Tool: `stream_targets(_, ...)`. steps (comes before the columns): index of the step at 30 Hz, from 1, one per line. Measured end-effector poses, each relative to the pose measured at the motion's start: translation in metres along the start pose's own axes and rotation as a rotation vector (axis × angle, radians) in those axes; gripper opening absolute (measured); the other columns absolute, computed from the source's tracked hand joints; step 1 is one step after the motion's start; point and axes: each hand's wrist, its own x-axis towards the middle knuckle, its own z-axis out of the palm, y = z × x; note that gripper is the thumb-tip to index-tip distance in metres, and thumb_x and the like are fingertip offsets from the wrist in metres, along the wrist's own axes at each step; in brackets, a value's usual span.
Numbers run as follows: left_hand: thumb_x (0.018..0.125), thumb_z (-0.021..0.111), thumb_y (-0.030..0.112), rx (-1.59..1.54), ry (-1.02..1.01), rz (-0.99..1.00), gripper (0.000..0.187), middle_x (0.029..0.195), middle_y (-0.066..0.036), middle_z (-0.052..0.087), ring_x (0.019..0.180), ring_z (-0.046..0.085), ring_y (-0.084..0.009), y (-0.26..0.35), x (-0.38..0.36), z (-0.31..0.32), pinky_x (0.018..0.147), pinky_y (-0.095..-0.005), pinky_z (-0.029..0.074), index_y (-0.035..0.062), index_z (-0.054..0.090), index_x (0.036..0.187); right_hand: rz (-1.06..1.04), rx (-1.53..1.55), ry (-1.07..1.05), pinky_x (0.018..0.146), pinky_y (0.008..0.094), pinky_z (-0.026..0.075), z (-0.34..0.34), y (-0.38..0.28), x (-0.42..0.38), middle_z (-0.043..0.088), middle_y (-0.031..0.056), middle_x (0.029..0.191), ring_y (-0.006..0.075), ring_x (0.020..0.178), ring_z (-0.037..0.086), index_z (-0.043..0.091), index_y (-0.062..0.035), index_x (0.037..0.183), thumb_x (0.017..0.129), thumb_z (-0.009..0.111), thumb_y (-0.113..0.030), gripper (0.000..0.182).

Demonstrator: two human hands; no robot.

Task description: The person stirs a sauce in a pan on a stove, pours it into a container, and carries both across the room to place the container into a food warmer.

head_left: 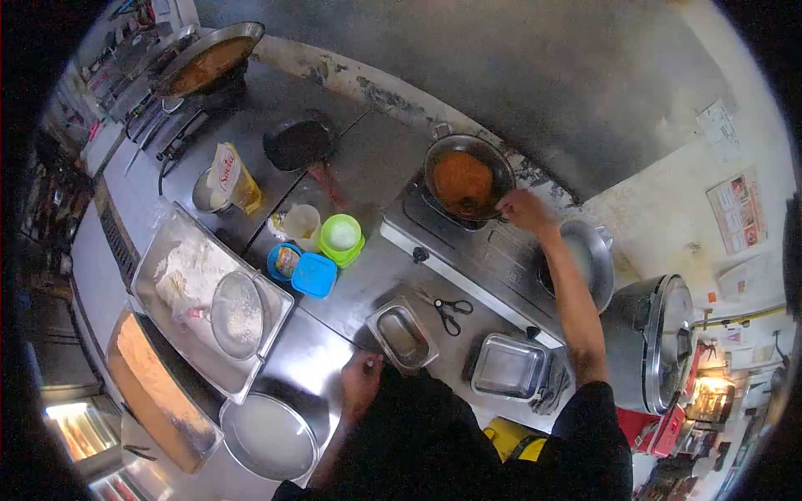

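My right hand (525, 210) reaches over the two-burner stove, its fingers closed at the near right rim of a wok (430, 179), where a side handle would sit. Orange-brown food (462, 179) fills the wok, with a darker patch near my fingers. Down by the counter's front edge, my left hand (362, 382) is curled; whatever it may hold is hidden. Just right of it stands a small rectangular steel pan (424, 332) with some liquid inside. Black-handled scissors (452, 316) lie between that pan and the stove (468, 271).
A second pan (603, 255) sits on the right burner, beside a large lidded pot (635, 317). Another steel tray (476, 380) is near the front. To the left are plastic tubs (315, 275), a frying pan (292, 146), an oil pouch (242, 188) and a flour tray (159, 275) with a sieve.
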Motion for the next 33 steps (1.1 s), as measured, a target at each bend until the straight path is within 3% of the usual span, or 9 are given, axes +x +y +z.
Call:
stream_targets(5, 0.083, 0.071, 0.016, -0.001, 0.021, 0.046, 0.014, 0.077, -0.013, 0.066, 0.069, 0.065, -0.0287, -0.005, -0.003, 0.001, 0.063, -0.0374, 0.05, 0.004, 0.064, 0.081, 0.099, -0.019, -0.053, 0.075, 0.042, 0.051, -0.004, -0.009, -0.001, 0.067, 0.0106, 0.085, 0.0311, 0.087, 0.064, 0.071, -0.0113, 0.082, 0.08, 0.064, -0.01, 0.008)
stream_targets(11, 0.083, 0.071, 0.017, -0.002, 0.019, 0.077, 0.016, 0.077, -0.014, 0.066, 0.07, 0.065, -0.03, -0.008, -0.004, -0.001, 0.064, -0.038, 0.051, 0.0035, 0.064, 0.079, 0.062, -0.046, -0.082, 0.076, 0.042, 0.051, 0.005, -0.011, -0.006, 0.068, 0.0097, 0.089, 0.0301, 0.091, 0.064, 0.071, -0.0108, 0.084, 0.08, 0.065, -0.011, 0.007)
stream_targets(14, 0.083, 0.071, 0.019, 0.038, 0.041, 0.134, 0.017, 0.077, -0.014, 0.066, 0.07, 0.065, -0.03, -0.023, -0.004, 0.003, 0.064, -0.038, 0.051, 0.0037, 0.065, 0.08, 0.016, -0.147, 0.066, 0.079, 0.0437, 0.05, 0.017, -0.011, -0.008, 0.068, 0.0092, 0.091, 0.0299, 0.095, 0.063, 0.07, -0.0108, 0.086, 0.079, 0.066, -0.011, 0.008)
stream_targets(17, 0.083, 0.071, 0.02, -0.014, -0.01, 0.027, 0.018, 0.077, -0.014, 0.066, 0.07, 0.065, -0.0301, 0.002, -0.005, -0.01, 0.064, -0.0379, 0.051, 0.0038, 0.065, 0.08, 0.037, -0.052, -0.01, 0.082, 0.0459, 0.049, 0.017, -0.012, -0.013, 0.068, 0.0098, 0.098, 0.0318, 0.098, 0.062, 0.07, -0.0117, 0.088, 0.081, 0.064, -0.012, 0.01)
stream_targets(23, 0.083, 0.072, 0.018, 0.056, -0.019, 0.013, 0.016, 0.077, -0.014, 0.066, 0.067, 0.065, -0.0291, -0.004, -0.004, -0.009, 0.063, -0.0369, 0.051, 0.004, 0.065, 0.081, 0.067, -0.034, -0.025, 0.08, 0.0462, 0.049, 0.013, -0.026, -0.017, 0.067, 0.0109, 0.095, 0.0339, 0.096, 0.061, 0.069, -0.0101, 0.088, 0.079, 0.062, -0.01, 0.01)
stream_targets(26, 0.083, 0.072, 0.017, 0.022, -0.013, 0.035, 0.015, 0.076, -0.013, 0.066, 0.066, 0.065, -0.0283, -0.009, -0.004, -0.005, 0.062, -0.0361, 0.051, 0.004, 0.065, 0.082, -0.093, -0.088, 0.202, 0.078, 0.0466, 0.049, 0.03, -0.02, -0.02, 0.066, 0.0114, 0.091, 0.0338, 0.094, 0.062, 0.069, -0.0093, 0.088, 0.079, 0.062, -0.009, 0.011)
stream_targets(29, 0.082, 0.073, 0.017, -0.033, 0.011, 0.034, 0.015, 0.076, -0.013, 0.066, 0.066, 0.065, -0.027, -0.021, -0.005, 0.0, 0.061, -0.0357, 0.051, 0.0037, 0.066, 0.083, 0.089, -0.158, -0.033, 0.077, 0.0477, 0.049, 0.011, -0.035, -0.015, 0.066, 0.0116, 0.091, 0.0336, 0.093, 0.062, 0.068, -0.0096, 0.088, 0.08, 0.06, -0.01, 0.012)
stream_targets(32, 0.082, 0.073, 0.017, 0.0, -0.068, -0.07, 0.015, 0.077, -0.013, 0.067, 0.066, 0.065, -0.0251, -0.006, -0.003, -0.007, 0.061, -0.0353, 0.051, 0.0039, 0.065, 0.083, 0.052, -0.085, 0.026, 0.076, 0.0483, 0.049, 0.021, -0.038, -0.017, 0.065, 0.0126, 0.09, 0.0341, 0.091, 0.062, 0.068, -0.0095, 0.087, 0.08, 0.058, -0.009, 0.012)
stream_targets(33, 0.082, 0.073, 0.017, -0.003, -0.039, -0.021, 0.015, 0.077, -0.013, 0.067, 0.065, 0.064, -0.0246, -0.004, -0.002, -0.007, 0.061, -0.035, 0.051, 0.0039, 0.065, 0.083, 0.046, -0.075, 0.055, 0.076, 0.0485, 0.05, 0.021, -0.036, -0.018, 0.065, 0.0129, 0.089, 0.0343, 0.091, 0.062, 0.068, -0.0097, 0.087, 0.08, 0.058, -0.009, 0.012)
